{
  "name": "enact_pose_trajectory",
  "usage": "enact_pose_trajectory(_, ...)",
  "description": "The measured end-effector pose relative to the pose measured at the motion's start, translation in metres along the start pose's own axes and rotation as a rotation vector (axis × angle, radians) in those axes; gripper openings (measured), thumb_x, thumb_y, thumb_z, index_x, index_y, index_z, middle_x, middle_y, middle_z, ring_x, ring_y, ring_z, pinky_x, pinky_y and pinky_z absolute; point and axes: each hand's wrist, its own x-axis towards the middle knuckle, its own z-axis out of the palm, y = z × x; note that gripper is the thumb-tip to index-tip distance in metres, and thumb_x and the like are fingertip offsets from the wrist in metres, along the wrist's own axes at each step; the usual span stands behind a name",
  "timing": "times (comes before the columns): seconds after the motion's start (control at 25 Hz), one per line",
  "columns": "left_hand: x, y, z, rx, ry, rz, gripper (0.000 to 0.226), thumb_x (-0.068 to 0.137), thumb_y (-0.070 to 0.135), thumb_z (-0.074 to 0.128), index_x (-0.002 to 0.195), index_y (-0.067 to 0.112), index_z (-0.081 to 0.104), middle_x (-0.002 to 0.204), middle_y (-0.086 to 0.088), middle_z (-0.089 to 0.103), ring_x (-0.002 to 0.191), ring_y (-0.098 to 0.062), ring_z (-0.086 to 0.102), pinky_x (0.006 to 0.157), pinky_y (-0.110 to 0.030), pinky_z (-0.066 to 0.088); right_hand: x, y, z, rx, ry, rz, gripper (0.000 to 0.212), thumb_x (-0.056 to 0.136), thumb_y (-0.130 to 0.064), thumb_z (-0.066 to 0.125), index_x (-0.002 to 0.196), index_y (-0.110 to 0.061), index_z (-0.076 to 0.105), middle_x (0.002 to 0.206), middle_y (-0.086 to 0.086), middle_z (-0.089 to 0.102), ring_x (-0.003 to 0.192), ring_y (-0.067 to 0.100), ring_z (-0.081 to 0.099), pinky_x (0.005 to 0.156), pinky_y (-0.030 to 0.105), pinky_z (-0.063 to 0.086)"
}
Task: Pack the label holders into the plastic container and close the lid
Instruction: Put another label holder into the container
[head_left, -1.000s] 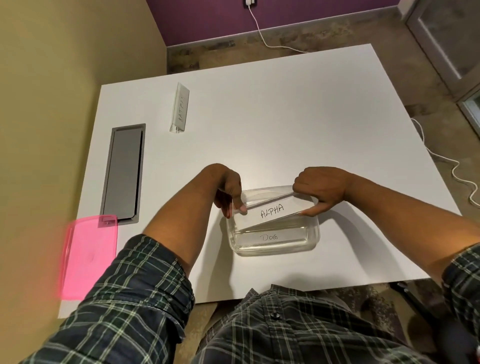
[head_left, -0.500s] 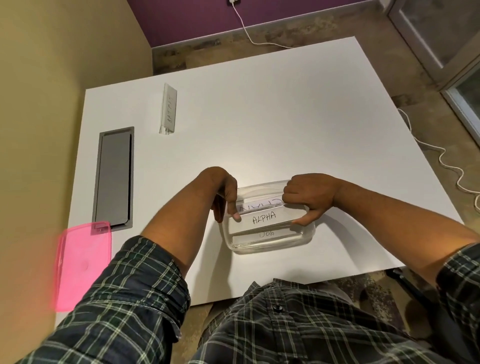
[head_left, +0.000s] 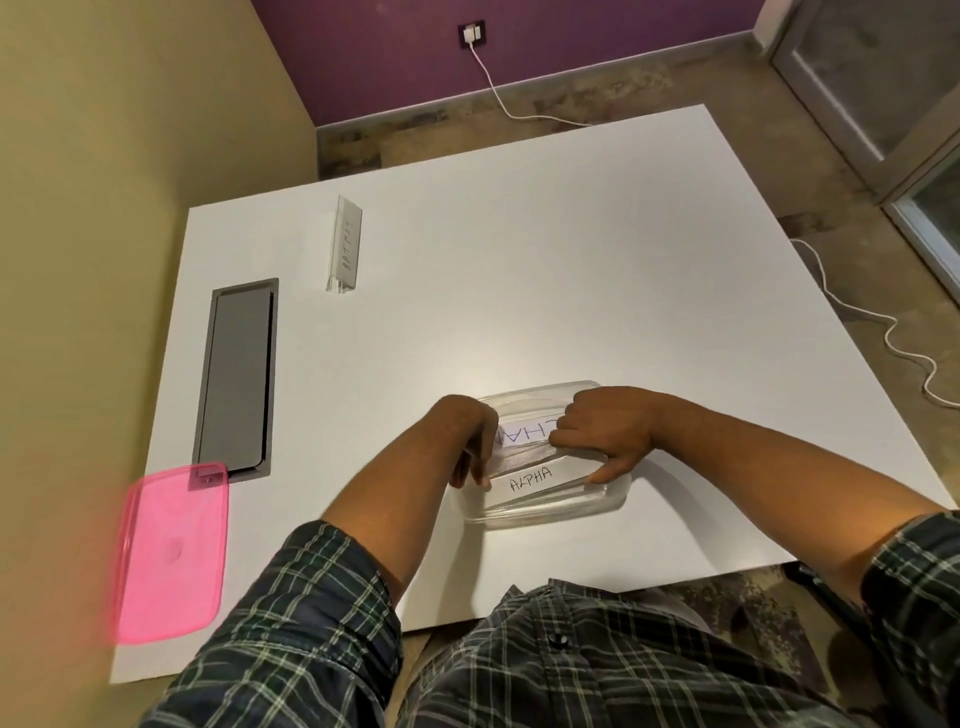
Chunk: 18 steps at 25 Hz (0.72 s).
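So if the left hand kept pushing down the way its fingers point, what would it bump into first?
Probably the floor of the clear plastic container. The left hand points its fingers down at the left end of the white ALPHA label holder, though depth is hard to judge.

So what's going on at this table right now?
A person is packing label holders into a clear plastic container. Both the left hand and right hand are gripping the ALPHA label holder inside it. One more label holder stands on the white table, and the pink lid lies off to the left.
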Motion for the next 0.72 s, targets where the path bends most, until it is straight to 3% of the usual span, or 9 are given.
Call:
enact_pose_trajectory(0.12, 0.006, 0.000, 0.009, 0.019, 0.088, 0.017, 0.018, 0.083, 0.002, 0.072, 0.066, -0.004, 0.070, 0.076, -0.025, 0.075, 0.059, -0.028, 0.067, 0.058, -0.023, 0.053, 0.001, 0.001, 0.004, -0.006, -0.010, -0.024, 0.058, 0.089, -0.059, 0.060, 0.110, -0.005, 0.061, 0.093, 0.011, 0.063, 0.078, 0.031, 0.057, 0.070, 0.039, 0.046)
enact_pose_trajectory(0.2, 0.006, -0.002, 0.011, -0.022, 0.117, 0.048, 0.012, 0.081, -0.005, 0.066, 0.069, -0.007, 0.069, 0.066, -0.021, 0.072, 0.048, -0.026, 0.066, 0.046, -0.017, 0.048, -0.001, -0.002, 0.011, 0.000, -0.032, -0.042, 0.048, 0.093, -0.051, 0.059, 0.104, -0.005, 0.064, 0.094, 0.012, 0.064, 0.078, 0.033, 0.059, 0.070, 0.040, 0.048)
enact_pose_trajectory(0.28, 0.004, -0.004, 0.013, -0.044, 0.130, 0.083, 0.009, 0.079, -0.007, 0.065, 0.087, -0.009, 0.068, 0.045, -0.009, 0.066, 0.036, -0.020, 0.063, 0.038, -0.014, 0.045, -0.002, -0.007, 0.020, -0.005, -0.066, -0.029, 0.035, 0.095, -0.041, 0.058, 0.097, -0.007, 0.064, 0.093, 0.012, 0.065, 0.076, 0.035, 0.062, 0.068, 0.039, 0.049)
enact_pose_trajectory(0.4, 0.008, -0.005, 0.015, 0.024, 0.124, 0.125, 0.034, 0.080, -0.005, 0.067, 0.113, -0.007, 0.063, 0.040, -0.002, 0.063, 0.032, -0.016, 0.061, 0.037, -0.012, 0.044, -0.001, -0.010, 0.026, -0.005, -0.116, 0.037, 0.033, 0.096, -0.040, 0.055, 0.098, -0.009, 0.063, 0.095, 0.011, 0.065, 0.076, 0.035, 0.062, 0.067, 0.040, 0.048)
enact_pose_trajectory(0.48, 0.009, -0.005, 0.011, 0.031, 0.099, 0.116, 0.023, 0.080, -0.001, 0.070, 0.102, -0.005, 0.068, 0.044, -0.005, 0.066, 0.035, -0.017, 0.063, 0.040, -0.013, 0.045, 0.003, -0.009, 0.022, 0.006, -0.131, 0.044, 0.039, 0.099, -0.046, 0.050, 0.101, -0.009, 0.064, 0.097, 0.011, 0.065, 0.076, 0.035, 0.062, 0.067, 0.040, 0.048)
enact_pose_trajectory(0.56, 0.008, -0.007, 0.001, -0.049, 0.061, 0.106, 0.015, 0.082, 0.000, 0.070, 0.095, -0.007, 0.072, 0.058, -0.011, 0.073, 0.043, -0.019, 0.068, 0.045, -0.016, 0.050, 0.007, -0.007, 0.017, 0.015, 0.021, 0.019, 0.040, 0.100, -0.047, 0.051, 0.096, -0.010, 0.066, 0.089, 0.009, 0.064, 0.066, 0.033, 0.059, 0.057, 0.037, 0.047)
enact_pose_trajectory(0.72, -0.008, -0.023, -0.028, -0.177, 0.087, 0.186, 0.010, 0.087, 0.024, 0.073, 0.079, 0.018, 0.076, 0.073, -0.001, 0.078, 0.059, -0.012, 0.073, 0.052, -0.018, 0.040, 0.026, 0.005, 0.003, 0.070, 0.350, 0.136, 0.034, 0.102, -0.043, 0.049, 0.099, -0.015, 0.068, 0.085, 0.004, 0.060, 0.061, 0.026, 0.055, 0.054, 0.034, 0.045)
